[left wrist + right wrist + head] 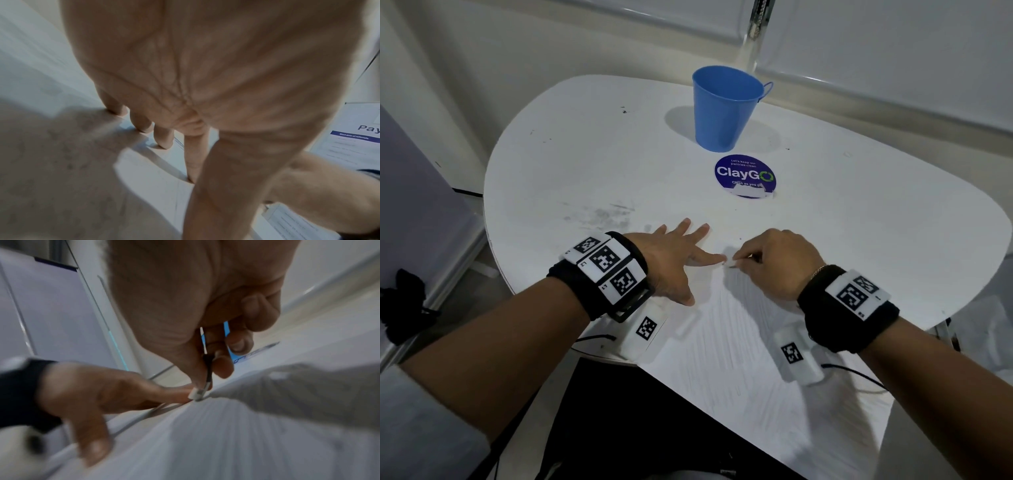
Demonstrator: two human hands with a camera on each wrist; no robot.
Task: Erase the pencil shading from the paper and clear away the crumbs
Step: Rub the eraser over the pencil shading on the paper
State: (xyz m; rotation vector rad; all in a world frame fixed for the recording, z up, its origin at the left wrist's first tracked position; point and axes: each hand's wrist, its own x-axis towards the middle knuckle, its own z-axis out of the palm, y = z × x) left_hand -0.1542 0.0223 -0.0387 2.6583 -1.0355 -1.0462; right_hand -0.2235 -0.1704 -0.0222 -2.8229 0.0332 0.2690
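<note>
Left hand point(671, 262) flat, fingers spread, pressing paper point(739, 342). Right hand point(774, 263) curled, grip pinching small eraser point(196, 394) at forefinger tip. Pencil shading faint, blurred.

Eraser point(196, 394) blurred, mostly hidden.

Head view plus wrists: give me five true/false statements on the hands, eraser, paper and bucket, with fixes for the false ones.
1. The left hand lies flat with spread fingers on the paper. True.
2. The right hand pinches a small white eraser against the paper. True.
3. The bucket lies on its side. False: it stands upright.
4. The sticker sits behind the bucket. False: it is on the table in front of it.
5. The left hand holds the eraser. False: the right one does.
</note>
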